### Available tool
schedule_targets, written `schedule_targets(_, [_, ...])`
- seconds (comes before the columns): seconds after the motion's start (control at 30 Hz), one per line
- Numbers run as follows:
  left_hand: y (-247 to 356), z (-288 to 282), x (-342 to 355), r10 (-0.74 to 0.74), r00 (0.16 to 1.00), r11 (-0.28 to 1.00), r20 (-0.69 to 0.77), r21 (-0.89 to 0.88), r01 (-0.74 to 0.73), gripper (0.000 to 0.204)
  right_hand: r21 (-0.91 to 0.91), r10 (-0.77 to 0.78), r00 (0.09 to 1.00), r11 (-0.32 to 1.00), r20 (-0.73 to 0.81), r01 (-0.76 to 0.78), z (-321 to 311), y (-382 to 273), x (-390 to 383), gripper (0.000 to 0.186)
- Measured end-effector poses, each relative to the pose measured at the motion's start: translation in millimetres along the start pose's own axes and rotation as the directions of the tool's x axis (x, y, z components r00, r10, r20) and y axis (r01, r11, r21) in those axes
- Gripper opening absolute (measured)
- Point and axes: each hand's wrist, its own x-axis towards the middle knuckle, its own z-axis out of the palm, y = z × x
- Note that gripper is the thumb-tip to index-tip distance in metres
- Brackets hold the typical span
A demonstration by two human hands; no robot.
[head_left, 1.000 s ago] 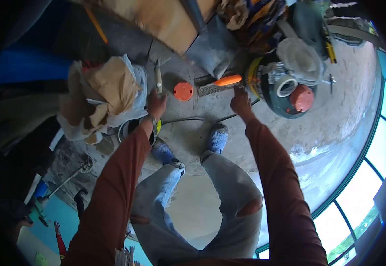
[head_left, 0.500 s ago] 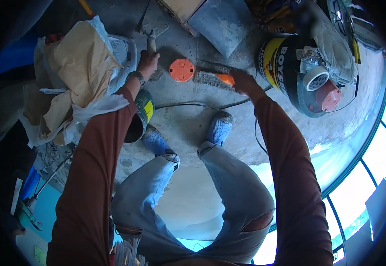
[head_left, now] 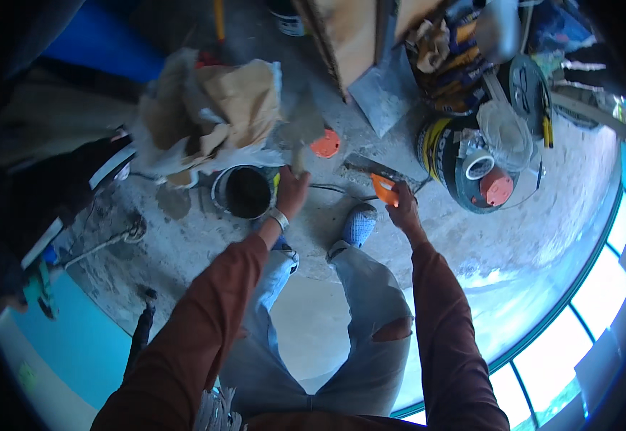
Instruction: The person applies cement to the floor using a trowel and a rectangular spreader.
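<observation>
My left hand (head_left: 295,192) is closed round the handle of a trowel (head_left: 303,131), whose grey blade is blurred and points away from me. That blade lies just left of an orange octagonal cover (head_left: 326,144) on the floor. To the right, my right hand (head_left: 404,210) grips the orange handle of a plastering trowel (head_left: 384,188). Its long, mortar-smeared blade reaches out leftward over the floor beyond the hand. A black bucket (head_left: 217,194) with a dark inside stands left of my left hand.
Crumpled brown paper bags (head_left: 234,108) sit beyond the bucket. A large dark tub (head_left: 448,169) at right carries a tape roll (head_left: 479,164) and another orange cover (head_left: 496,187). A grey sheet (head_left: 385,97) lies at the back. A cable (head_left: 327,188) crosses the floor. A person's dark sleeve (head_left: 76,176) shows at left.
The view has shifted, bringing the bucket's inside into sight. My left hand has drawn the trowel nearer to me and rightward, beside the orange cover. The right hand has tilted its trowel's orange handle.
</observation>
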Motion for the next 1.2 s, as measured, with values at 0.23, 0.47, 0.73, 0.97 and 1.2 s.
schedule_targets(0.23, [81,-85,-180,-0.219,0.974,0.959,0.06,-0.171,0.226,0.051,0.286,-0.088,0.993,0.953,-0.073,0.105,-54,-150,-43,0.048])
schedule_targets(0.47, [125,-161,-355,-0.349,0.93,0.867,-0.114,-0.416,0.274,0.051,0.406,-0.208,0.949,0.909,0.236,0.098,-86,-275,-83,0.046])
schedule_targets(0.73, [139,-222,-513,-0.688,0.715,0.415,-0.126,-0.876,0.245,0.048,0.361,-0.412,0.709,0.903,0.572,0.234,-82,-410,-163,0.049])
schedule_targets(0.97, [147,-316,-610,-0.712,0.651,0.056,-0.264,-0.945,-0.321,0.049,0.391,-0.65,0.368,0.723,0.665,0.57,16,-572,-269,0.058])
schedule_targets(1.2, [76,-438,-632,-0.732,0.36,0.551,-0.578,-0.813,-0.185,0.061,0.144,-0.196,-0.113,0.922,0.974,-0.359,158,-719,-362,0.035])
